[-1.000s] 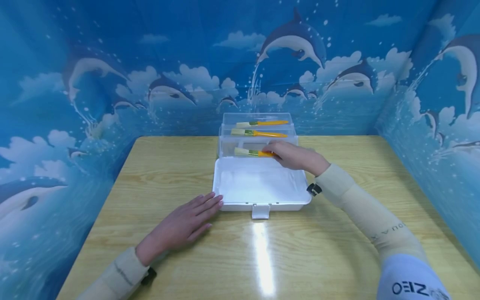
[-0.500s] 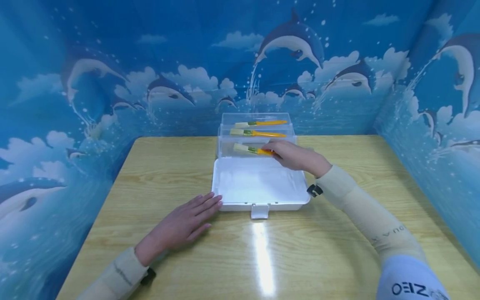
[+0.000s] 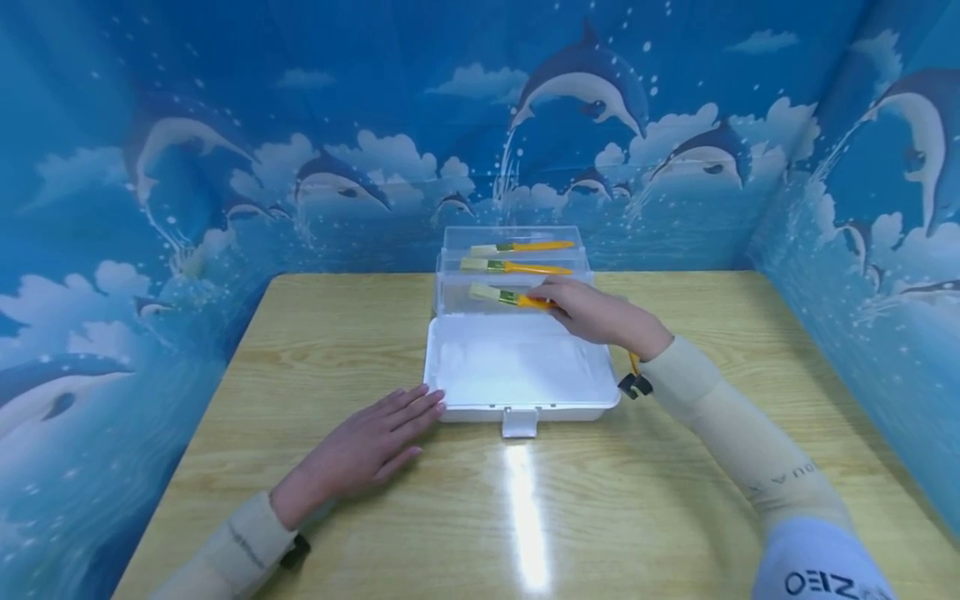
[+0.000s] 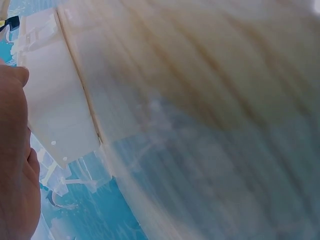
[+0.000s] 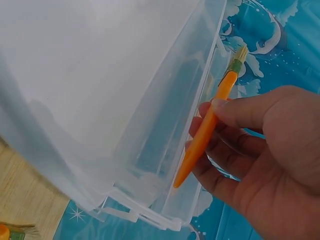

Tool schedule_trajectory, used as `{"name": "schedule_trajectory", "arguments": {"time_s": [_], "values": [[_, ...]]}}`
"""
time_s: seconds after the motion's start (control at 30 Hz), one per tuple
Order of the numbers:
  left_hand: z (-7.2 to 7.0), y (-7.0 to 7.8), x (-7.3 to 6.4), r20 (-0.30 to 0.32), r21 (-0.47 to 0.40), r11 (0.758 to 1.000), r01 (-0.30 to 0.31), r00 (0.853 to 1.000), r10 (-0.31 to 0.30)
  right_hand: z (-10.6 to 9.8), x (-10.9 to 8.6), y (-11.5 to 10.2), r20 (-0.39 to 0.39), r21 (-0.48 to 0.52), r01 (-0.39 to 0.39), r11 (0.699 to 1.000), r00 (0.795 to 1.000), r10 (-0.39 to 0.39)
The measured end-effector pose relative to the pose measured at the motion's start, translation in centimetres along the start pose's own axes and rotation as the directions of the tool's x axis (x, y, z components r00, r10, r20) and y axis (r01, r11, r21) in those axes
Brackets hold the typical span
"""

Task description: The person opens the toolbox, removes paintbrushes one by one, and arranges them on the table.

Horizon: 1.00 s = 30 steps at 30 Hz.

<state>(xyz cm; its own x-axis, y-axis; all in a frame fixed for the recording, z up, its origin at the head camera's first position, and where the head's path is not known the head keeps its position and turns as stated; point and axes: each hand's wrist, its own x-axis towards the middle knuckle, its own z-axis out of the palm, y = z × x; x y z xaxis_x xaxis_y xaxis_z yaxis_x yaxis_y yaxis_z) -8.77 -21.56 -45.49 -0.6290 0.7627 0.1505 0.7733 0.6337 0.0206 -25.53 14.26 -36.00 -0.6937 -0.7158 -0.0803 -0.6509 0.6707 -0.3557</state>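
Observation:
My right hand (image 3: 592, 312) pinches the orange handle of a paintbrush (image 5: 206, 130) between thumb and fingertips. That brush has pale bristles and a green-gold ferrule, and it is held over the front clear tray (image 3: 457, 300) of an open white plastic box (image 3: 517, 367). Farther back, one paintbrush (image 3: 517, 267) lies in the middle tray and another paintbrush (image 3: 525, 247) in the rear one. With its fingers straight, my left hand (image 3: 360, 450) rests on the table, fingertips at the box's front left corner.
A wooden table (image 3: 330, 333) carries the box, whose latch (image 3: 520, 423) hangs at the front. Near my right wrist, part of another orange-handled brush (image 5: 7, 232) shows on the table. Blue dolphin-print cloth (image 3: 375, 100) walls the back and sides.
My right hand has shifted slightly right with the paintbrush, whose bristle end has risen a little. A bit of orange now shows beside the right wrist. The left hand stays still.

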Motion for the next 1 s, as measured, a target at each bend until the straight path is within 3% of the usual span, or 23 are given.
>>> {"name": "schedule_trajectory", "arguments": {"time_s": [0.47,0.67,1.0], "values": [[-0.1,0.0,0.0,0.053,-0.002,1.000,0.029,0.998,-0.029,0.1,-1.8,0.4,-0.060,0.017,-0.014,1.000,0.998,0.015],[0.1,0.0,0.0,0.042,0.004,1.000,0.021,0.999,-0.022,-0.1,-2.4,0.6,-0.068,0.025,-0.033,0.999,0.997,0.034],[0.3,0.0,0.0,0.025,-0.004,1.000,0.026,0.999,-0.025,0.0,-3.3,1.5,-0.105,0.040,0.003,0.999,0.995,0.002]]}}
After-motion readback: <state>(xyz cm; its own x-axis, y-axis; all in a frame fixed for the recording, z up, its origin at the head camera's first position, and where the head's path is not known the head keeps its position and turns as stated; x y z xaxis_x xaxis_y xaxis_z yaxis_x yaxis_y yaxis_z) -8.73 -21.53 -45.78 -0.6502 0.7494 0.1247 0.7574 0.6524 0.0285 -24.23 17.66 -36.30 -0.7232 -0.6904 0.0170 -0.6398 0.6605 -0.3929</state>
